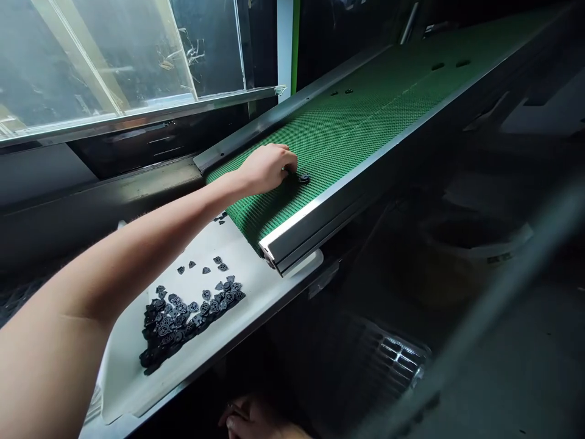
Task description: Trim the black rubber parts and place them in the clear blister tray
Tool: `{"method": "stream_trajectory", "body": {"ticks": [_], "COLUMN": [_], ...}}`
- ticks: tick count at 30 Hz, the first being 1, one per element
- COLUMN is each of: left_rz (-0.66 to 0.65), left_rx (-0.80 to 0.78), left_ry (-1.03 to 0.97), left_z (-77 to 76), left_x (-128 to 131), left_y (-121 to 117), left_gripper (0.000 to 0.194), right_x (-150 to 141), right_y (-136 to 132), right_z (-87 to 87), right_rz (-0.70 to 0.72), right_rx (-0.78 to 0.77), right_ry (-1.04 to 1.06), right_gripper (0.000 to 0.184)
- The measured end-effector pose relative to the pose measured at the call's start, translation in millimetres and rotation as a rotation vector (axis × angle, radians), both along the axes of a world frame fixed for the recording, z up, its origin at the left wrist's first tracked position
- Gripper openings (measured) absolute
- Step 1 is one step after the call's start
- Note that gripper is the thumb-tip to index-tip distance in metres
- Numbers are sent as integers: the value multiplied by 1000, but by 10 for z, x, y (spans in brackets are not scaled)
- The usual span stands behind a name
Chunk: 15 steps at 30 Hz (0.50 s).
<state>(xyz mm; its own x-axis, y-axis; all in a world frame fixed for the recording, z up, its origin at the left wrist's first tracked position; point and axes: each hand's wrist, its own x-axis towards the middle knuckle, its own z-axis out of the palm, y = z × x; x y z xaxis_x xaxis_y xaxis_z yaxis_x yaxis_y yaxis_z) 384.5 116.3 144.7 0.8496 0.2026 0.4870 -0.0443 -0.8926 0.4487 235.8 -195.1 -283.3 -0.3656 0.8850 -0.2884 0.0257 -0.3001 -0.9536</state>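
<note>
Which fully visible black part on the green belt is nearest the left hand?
The lone black part beside the left hand; the others sit in two pairs farther up the green belt.

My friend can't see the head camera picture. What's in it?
A person's left hand reaches over a green belt beside a black part. Many black pieces lie in a white tray at the belt's end; the right hand is low, in shadow.

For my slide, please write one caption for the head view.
Left hand over a green conveyor belt, small black parts piled in the white tray below.
</note>
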Motion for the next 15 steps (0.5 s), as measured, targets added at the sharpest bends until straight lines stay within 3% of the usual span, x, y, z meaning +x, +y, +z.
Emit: {"method": "stream_trajectory", "body": {"ticks": [7,11,15], "left_rz": [-39,-73,-88], "left_rx": [-167,90,220], "left_ry": [-46,81,84], "left_z": [67,3,-48], "left_x": [-66,50,110], "left_y": [-283,-247,-182], "left_gripper": [22,13,15], "right_x": [-24,-52,-71], "right_y": [8,2,-31], "right_z": [-21,-13,-36], "right_rz": [-24,-60,-39], "right_rx": [-8,-2,2], "right_ry": [-28,-66,-107], "right_gripper": [31,17,39]}}
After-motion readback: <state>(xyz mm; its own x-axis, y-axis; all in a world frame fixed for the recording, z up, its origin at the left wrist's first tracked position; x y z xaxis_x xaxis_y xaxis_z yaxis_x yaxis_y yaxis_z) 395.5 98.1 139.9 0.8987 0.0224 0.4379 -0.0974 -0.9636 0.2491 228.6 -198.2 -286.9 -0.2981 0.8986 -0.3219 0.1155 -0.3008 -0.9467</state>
